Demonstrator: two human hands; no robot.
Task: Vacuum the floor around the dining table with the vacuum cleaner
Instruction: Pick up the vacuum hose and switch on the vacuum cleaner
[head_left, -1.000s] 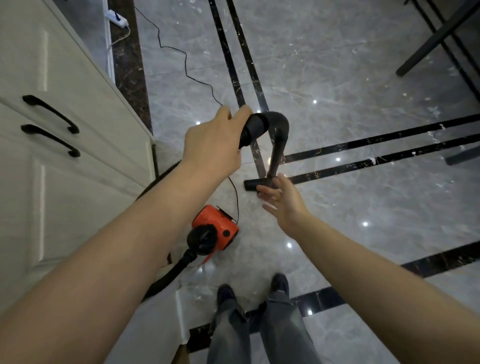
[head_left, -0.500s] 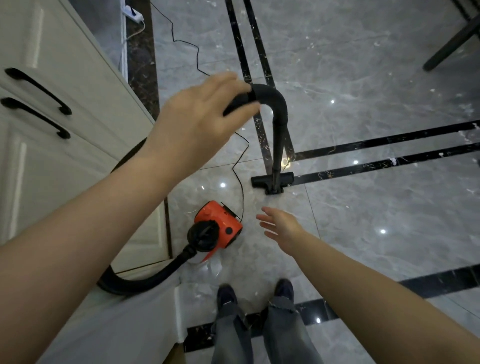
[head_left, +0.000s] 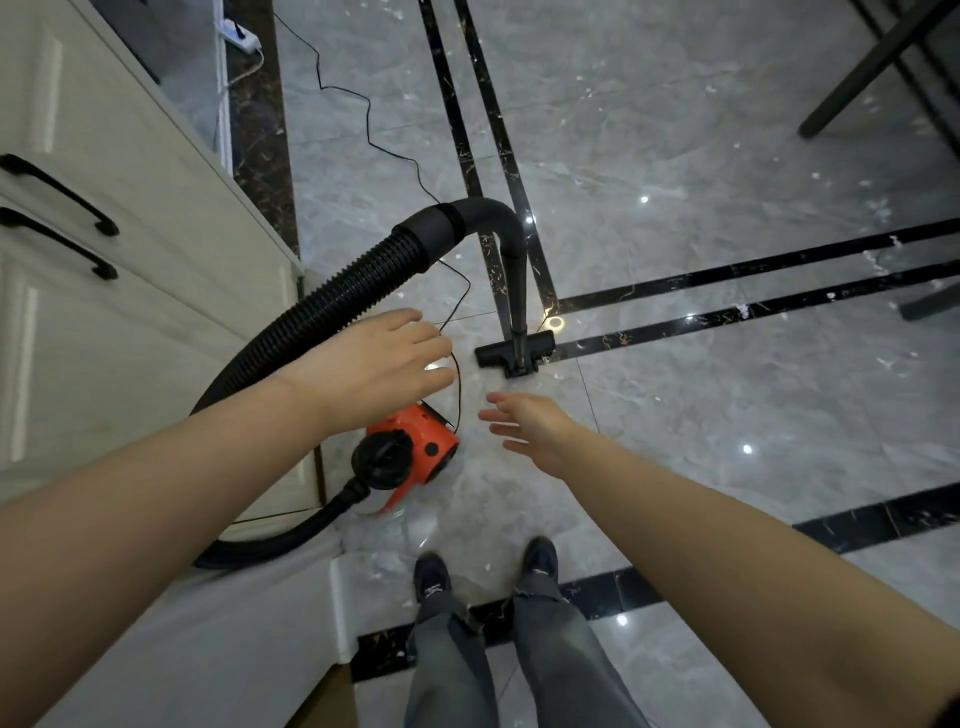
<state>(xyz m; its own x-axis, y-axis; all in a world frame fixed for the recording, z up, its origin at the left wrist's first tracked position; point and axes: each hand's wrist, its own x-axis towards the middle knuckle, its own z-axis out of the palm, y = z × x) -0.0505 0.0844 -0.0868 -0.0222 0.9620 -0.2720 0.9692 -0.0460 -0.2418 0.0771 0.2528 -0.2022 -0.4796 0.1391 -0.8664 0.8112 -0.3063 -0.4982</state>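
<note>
Glossy grey marble floor crossed by black inlay strips, white paper scraps scattered toward the right. Left hand spread, fingers straight, holding nothing, above the orange vacuum cleaner. Right hand likewise relaxed and empty. Ribbed black hose arching to an upright wand, floor nozzle resting on a strip. White cabinet left; dark table leg top right.
</note>
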